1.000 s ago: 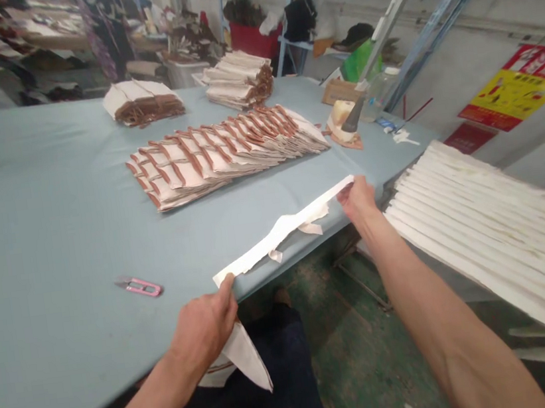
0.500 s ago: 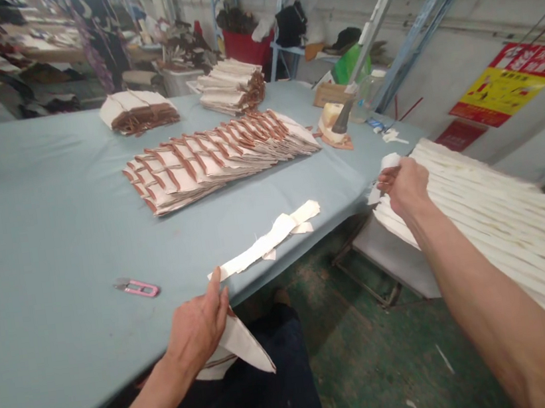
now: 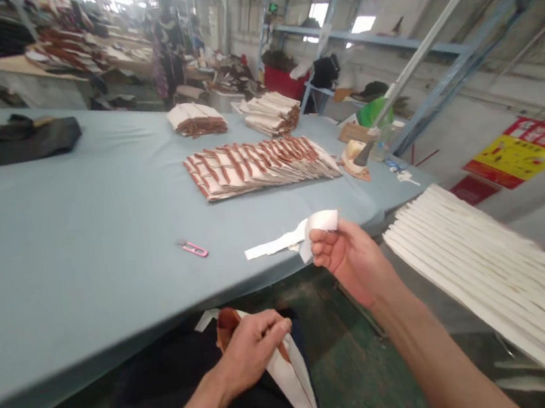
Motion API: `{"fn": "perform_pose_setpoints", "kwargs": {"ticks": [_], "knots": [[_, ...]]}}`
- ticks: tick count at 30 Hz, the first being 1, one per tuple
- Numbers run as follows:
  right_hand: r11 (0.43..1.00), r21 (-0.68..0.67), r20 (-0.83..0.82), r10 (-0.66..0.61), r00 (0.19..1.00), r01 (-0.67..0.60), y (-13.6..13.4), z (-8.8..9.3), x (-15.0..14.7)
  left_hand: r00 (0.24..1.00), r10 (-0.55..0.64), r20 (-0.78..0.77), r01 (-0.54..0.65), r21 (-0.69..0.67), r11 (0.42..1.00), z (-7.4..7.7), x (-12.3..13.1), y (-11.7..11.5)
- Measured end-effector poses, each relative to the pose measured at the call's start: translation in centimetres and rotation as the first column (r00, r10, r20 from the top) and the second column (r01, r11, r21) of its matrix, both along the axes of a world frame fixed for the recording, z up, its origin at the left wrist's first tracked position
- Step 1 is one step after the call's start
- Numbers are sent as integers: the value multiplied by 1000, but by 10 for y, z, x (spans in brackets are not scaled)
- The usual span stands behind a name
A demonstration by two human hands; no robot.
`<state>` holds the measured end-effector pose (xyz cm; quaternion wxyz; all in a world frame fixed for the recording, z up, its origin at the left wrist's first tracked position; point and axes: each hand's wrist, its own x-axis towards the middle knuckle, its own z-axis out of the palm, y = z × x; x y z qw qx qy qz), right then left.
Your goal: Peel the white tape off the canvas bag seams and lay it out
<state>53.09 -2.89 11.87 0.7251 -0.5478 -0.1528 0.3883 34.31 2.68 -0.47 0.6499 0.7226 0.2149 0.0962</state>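
Note:
Over my lap, my left hand (image 3: 258,346) is closed on a sewn piece (image 3: 295,378), cream on one side and brown on the other, whose long end hangs down. My right hand (image 3: 342,255) is raised near the table's front edge, its fingers curled round a short white strip (image 3: 324,221) that bends over at the top. Behind that strip, more white strips (image 3: 272,245) lie along the table edge, partly hidden by my right hand. Pink thread snips (image 3: 192,248) rest on the table to their left.
The blue-green table (image 3: 108,252) carries a fanned row of cream and brown pieces (image 3: 258,169) and two stacks (image 3: 197,118) behind it. At right a pile of long white strips (image 3: 487,276) lies beside the table. A dark cloth (image 3: 8,144) lies far left; a slanted pole (image 3: 432,42) rises at right.
My right hand has come left from the white pile, carrying a white strip. My left hand has left the table edge and now grips the sewn piece over my lap. The view has tilted up and left.

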Motion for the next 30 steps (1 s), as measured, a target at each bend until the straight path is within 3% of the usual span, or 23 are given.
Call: {"fn": "perform_pose_setpoints", "kwargs": {"ticks": [4,6,8,10,12,16,19,25,30], "knots": [[994,62,-31,95,995,-93,-1,10,-47,997,-27,71,46,-275,960,0,-1,-28],[993,71,-34,99,995,-96,-5,14,-67,987,-39,156,107,-456,884,5,1,-33],[996,70,-58,61,996,-57,-11,15,-85,958,-50,282,205,-553,808,12,1,-34],[999,45,-83,8,997,-4,-21,12,-99,927,-6,375,250,-607,755,19,-2,-34],[999,3,-91,-35,995,36,-35,4,-107,919,97,382,201,-665,719,23,-8,-33],[994,-54,-27,-96,995,94,-69,-24,-115,897,299,325,18,-704,710,21,-25,-31],[989,-111,-39,-98,994,93,-92,-55,-121,870,407,279,-78,-738,670,20,-33,-27],[971,-228,-57,-85,995,70,-107,-111,-140,862,439,253,-70,-799,597,25,-40,-19],[956,-275,-53,-123,991,104,-105,-135,-151,854,493,166,-154,-825,544,26,-46,-16]]}}
